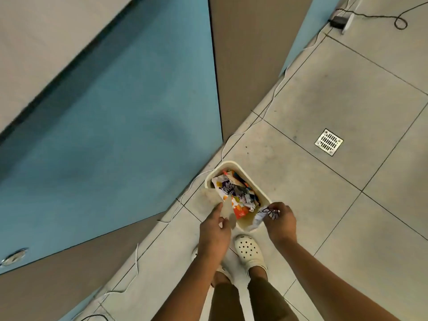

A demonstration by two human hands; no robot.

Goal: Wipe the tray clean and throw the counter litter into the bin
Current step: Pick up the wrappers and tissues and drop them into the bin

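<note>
— Just past my right hand [280, 222], over the near corner of the bin [234, 164], hangs a crumpled white wrapper [262, 216] with dark print. My fingers are curled round its upper end and pinch it tight.

— And your left?

— My left hand [214, 230] sits beside the right, across the bin's near rim, fingers loosely extended and holding nothing. One fingertip points toward the litter [236, 193] beyond it: crumpled snack packets, white, purple and orange, piled inside the cream bin.

— Where does the bin stand?

— On the grey floor tiles [324, 181], directly beyond both hands, close to the blue cabinet front [115, 135] off my left. A thin white cable [271, 105] runs along the floor past it.

— Anything else?

— Below my wrists, cream clogs [249, 251]. Well out beyond my right hand, a metal floor drain [328, 142]. No tray is in view.
</note>
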